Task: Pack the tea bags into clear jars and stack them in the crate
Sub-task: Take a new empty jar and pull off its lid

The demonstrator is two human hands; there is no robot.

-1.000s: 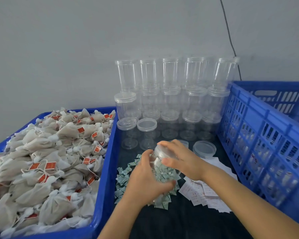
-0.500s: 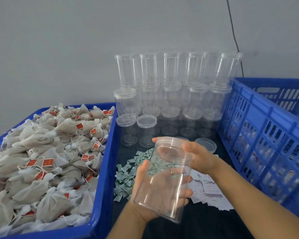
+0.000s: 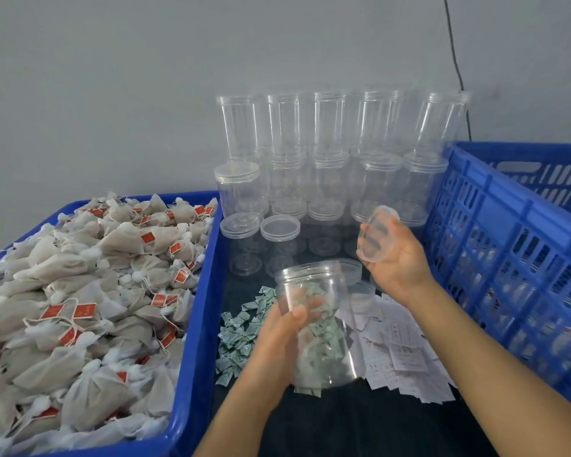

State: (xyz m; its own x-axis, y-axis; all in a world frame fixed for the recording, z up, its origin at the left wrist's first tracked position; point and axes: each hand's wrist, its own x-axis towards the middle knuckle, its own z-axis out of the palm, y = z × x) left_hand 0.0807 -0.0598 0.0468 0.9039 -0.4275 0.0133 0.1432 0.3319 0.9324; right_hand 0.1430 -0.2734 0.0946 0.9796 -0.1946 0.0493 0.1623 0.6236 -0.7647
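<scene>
The left hand (image 3: 277, 338) grips an open clear jar (image 3: 317, 324) round its side, tilted, above the green-and-white sachets (image 3: 241, 334) at the bench's middle. The right hand (image 3: 396, 258) holds the jar's clear lid (image 3: 374, 234) in curled fingers, up and to the right, apart from the jar. Empty lidded jars (image 3: 330, 179) stand stacked at the bench's back edge. Tea bags (image 3: 80, 291) fill the blue tray (image 3: 195, 374) at left; a blue crate (image 3: 508, 245) stands at right beside paper slips (image 3: 399, 351).

Left hand (image 3: 282, 338) curled in grip, thumb up front; right hand (image 3: 398, 258) raised, fingers curled in grip.
</scene>
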